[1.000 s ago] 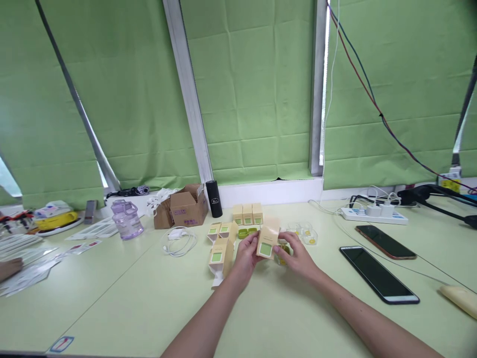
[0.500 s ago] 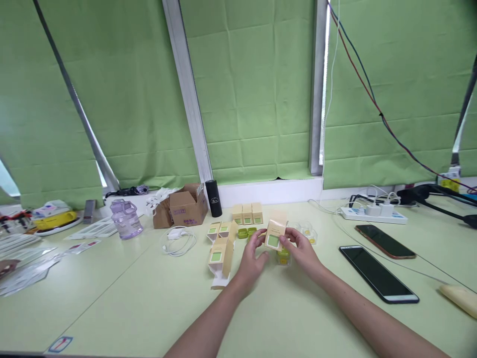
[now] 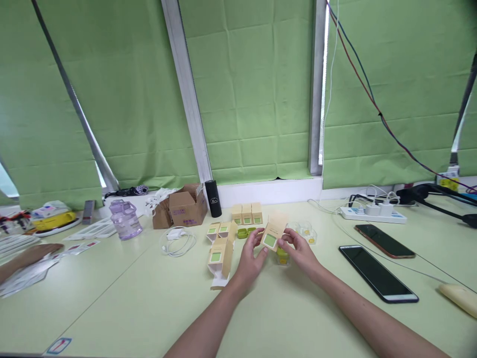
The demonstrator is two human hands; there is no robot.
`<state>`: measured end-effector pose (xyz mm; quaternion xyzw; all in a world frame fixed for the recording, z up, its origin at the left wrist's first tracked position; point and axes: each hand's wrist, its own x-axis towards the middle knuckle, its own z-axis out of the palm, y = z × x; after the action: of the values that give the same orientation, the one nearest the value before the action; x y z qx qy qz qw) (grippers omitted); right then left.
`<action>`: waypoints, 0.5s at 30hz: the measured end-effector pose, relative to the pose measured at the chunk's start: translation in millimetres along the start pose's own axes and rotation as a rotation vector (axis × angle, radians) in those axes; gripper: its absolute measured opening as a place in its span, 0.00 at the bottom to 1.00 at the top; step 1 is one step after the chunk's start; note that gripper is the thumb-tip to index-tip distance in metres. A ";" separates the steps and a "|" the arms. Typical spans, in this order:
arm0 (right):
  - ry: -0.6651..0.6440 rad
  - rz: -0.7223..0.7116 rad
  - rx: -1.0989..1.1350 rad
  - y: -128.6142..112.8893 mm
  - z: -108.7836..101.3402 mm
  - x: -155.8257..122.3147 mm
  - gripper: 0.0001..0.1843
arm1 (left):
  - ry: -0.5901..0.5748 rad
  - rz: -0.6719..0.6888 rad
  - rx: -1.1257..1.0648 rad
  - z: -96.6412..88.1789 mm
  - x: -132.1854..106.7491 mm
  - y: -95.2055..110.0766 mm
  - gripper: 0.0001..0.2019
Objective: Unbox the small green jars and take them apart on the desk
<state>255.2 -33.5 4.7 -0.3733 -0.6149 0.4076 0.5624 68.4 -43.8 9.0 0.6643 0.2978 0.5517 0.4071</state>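
Observation:
A small beige box (image 3: 274, 231) with a green square on its front and a raised flap is held between my two hands, slightly tilted above the table. My left hand (image 3: 252, 258) grips its left side, and my right hand (image 3: 301, 251) has its fingers on the right edge. Just behind the right fingers stands a clear container with a yellow-green item (image 3: 283, 257), partly hidden. Small green containers (image 3: 246, 232) sit behind my left hand. To the left lie several similar beige boxes (image 3: 220, 253), one with its white flaps open.
Three beige boxes (image 3: 247, 214) stand in a row at the back. Clear cups (image 3: 307, 231) are right of my hands. Two phones (image 3: 378, 273) and a power strip (image 3: 373, 214) lie right. A cardboard box (image 3: 188, 206), a purple bottle (image 3: 125, 220) and another person's hand (image 3: 39, 252) are left.
The beige box in my hands has tilted and shifted slightly left and down. At the far left, another person's hand and forearm have reached further in over the papers.

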 end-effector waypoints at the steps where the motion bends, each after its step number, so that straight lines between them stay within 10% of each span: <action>1: -0.005 -0.007 -0.004 -0.1 0.0 -0.5 0.30 | 0.001 -0.002 -0.021 -0.2 0.2 -0.2 0.25; 15: -0.045 -0.014 -0.046 -12.0 2.5 -5.9 0.25 | 0.001 0.042 0.007 0.9 -1.9 3.8 0.23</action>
<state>253.3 -43.8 13.4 -0.3726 -0.6391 0.3978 0.5427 68.7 -47.4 11.3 0.6714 0.2860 0.5595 0.3929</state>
